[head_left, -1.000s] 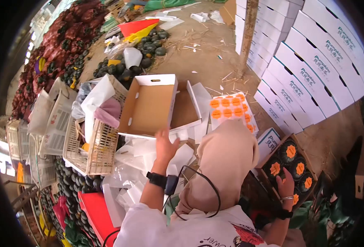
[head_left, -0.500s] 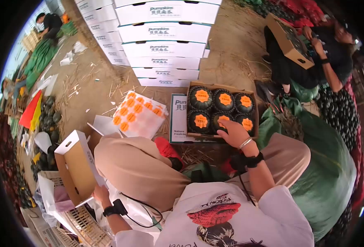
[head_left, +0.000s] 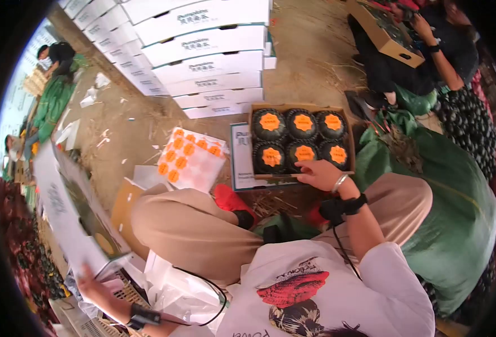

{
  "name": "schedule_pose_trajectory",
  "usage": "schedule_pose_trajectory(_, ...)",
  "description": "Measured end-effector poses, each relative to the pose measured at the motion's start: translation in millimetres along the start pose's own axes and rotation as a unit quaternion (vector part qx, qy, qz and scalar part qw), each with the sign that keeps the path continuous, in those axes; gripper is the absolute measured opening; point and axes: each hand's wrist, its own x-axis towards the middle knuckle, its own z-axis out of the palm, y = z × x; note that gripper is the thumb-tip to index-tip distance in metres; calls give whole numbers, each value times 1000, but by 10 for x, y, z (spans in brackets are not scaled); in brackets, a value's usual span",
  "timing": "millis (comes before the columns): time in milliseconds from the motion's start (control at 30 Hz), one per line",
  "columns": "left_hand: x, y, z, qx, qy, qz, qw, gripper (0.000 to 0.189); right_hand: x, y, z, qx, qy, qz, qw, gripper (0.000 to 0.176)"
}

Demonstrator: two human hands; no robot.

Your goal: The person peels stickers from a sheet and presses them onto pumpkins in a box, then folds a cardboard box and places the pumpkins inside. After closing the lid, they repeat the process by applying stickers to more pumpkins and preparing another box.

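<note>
My left hand [head_left: 93, 285], somewhat blurred, grips the lower end of a white printed carton lid [head_left: 62, 208] that stands tilted at the left. My right hand [head_left: 321, 175] is at the near rim of an open cardboard box [head_left: 247, 147], its fingertips on the lower middle pumpkin [head_left: 294, 163]. The right fingers are partly stretched out and grasp nothing visible. Two rows of dark green pumpkins fill the box, each with an orange star-edged sticker [head_left: 270, 122]. Under the box lies a white printed carton [head_left: 240, 168].
A sheet of orange stickers [head_left: 194, 157] lies left of the box. Stacked white pumpkin cartons [head_left: 208, 67] rise behind. At right are a green sack [head_left: 450, 224] and loose pumpkins [head_left: 467, 140]. A co-worker [head_left: 447, 62] holds another box [head_left: 385, 33]. Plastic crates [head_left: 130, 295] stand at lower left.
My left hand has moved left and outward, lifting and turning the carton lid so its printed outside shows. The right hand has shifted slightly on the lower middle pumpkin.
</note>
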Motion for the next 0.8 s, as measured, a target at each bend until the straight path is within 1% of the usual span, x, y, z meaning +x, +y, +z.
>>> schedule_pose_trajectory(33, 121, 244, -165, -207, -67, 100, 971, 38, 20, -59, -68, 70, 17, -50, 996, 43)
schedule_pose_trajectory(67, 148, 443, -314, -251, -108, 157, 949, 37, 82, -67, -114, 151, 6, -103, 983, 41)
schedule_pose_trajectory(100, 355, 478, -378, -261, -19, 171, 950, 37, 156, -95, -167, 180, 1, -133, 975, 39)
schedule_pose_trajectory(133, -41, 974, -16, -143, 87, 328, 930, 37, 143, -309, -307, 337, -55, -75, 937, 39)
schedule_pose_trajectory(167, -49, 1237, 179, -195, 94, 323, 921, 40, 194, -400, -398, 397, -50, -27, 916, 40)
schedule_pose_trajectory(200, 122, 1347, 213, -246, -94, 263, 928, 38, 278, -421, -477, 416, -34, -52, 907, 43)
schedule_pose_trajectory(233, 72, 1504, 381, -267, -176, 241, 916, 38, 314, -544, -562, 430, 18, -68, 900, 45)
schedule_pose_trajectory(267, 1, 1617, 590, -286, -217, 238, 902, 38, 262, -619, -646, 444, 77, -71, 890, 47)
schedule_pose_trajectory(333, -104, 1760, 1015, -303, -304, 224, 875, 37, 185, -646, -757, 438, 230, -174, 852, 51)
schedule_pose_trajectory(367, -169, 1797, 1214, -306, -341, 215, 862, 37, 232, -565, -809, 450, 292, -253, 805, 52)
schedule_pose_trajectory(400, -246, 1809, 1402, -310, -373, 204, 851, 37, 131, -454, -886, 530, 276, -212, 773, 53)
schedule_pose_trajectory(467, -397, 1762, 1801, -320, -425, 170, 830, 37, -63, -516, -984, 671, 175, -274, 666, 55)
schedule_pose_trajectory(500, -493, 1687, 1997, -329, -440, 149, 822, 37, -160, -386, -1003, 700, 82, -248, 664, 59)
schedule_pose_trajectory(533, -578, 1593, 2166, -350, -442, 124, 816, 37, -223, -319, -946, 726, 60, -224, 648, 58)
schedule_pose_trajectory(567, -678, 1474, 2340, -379, -439, 93, 809, 37, -189, -118, -831, 697, 64, -221, 680, 59)
schedule_pose_trajectory(600, -731, 1417, 2539, -428, -414, 49, 802, 39, -309, -172, -698, 674, 55, -265, 688, 62)
schedule_pose_trajectory(633, -854, 1295, 2655, -439, -427, 25, 790, 39, -243, 19, -486, 670, 13, -245, 700, 69)
schedule_pose_trajectory(667, -990, 1185, 2760, -444, -445, 6, 778, 40, -274, -122, -361, 655, -9, -214, 725, 74)
schedule_pose_trajectory(733, -1270, 1016, 2890, -449, -469, -19, 761, 42, -276, -301, -57, 574, -88, -172, 796, 62)
schedule_pose_trajectory(767, -1404, 965, 2950, -450, -472, -20, 758, 42, -171, -391, 189, 584, -21, -215, 782, 55)
schedule_pose_trajectory(800, -1539, 919, 2971, -447, -473, -18, 759, 43, -87, -376, 250, 778, -69, -149, 606, 55)
